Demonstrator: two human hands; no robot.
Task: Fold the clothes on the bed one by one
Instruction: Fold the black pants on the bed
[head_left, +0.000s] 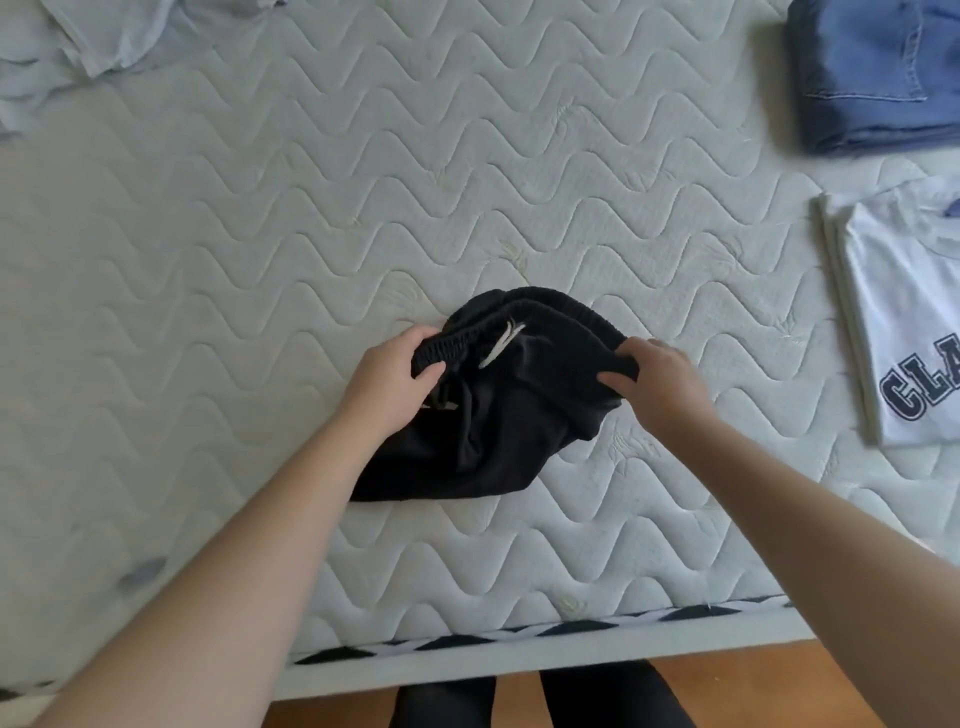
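2 hands are closed on the black shorts (483, 415) mid-mattress (260, 260): waistband gripped by the left hand (395, 376), opposite side by the right hand (657, 384). Spreading flat is judged next, before folding.

A bare mattress (291, 218) with wavy quilted stitching fills nearly everything (soft, even light on it). Its near edge carries dark-and-white piping (519, 635), and below that runs warm wooden floor (737, 686).

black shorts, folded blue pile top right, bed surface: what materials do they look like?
Black shorts: soft matte knit, probably cotton jersey; gathered elastic waistband, pale drawcord.
Blue pile: denim, likely; faded blue, contrast stitching.
Mattress: quilted off-white fabric, wavy stitch lines, slight sheen.
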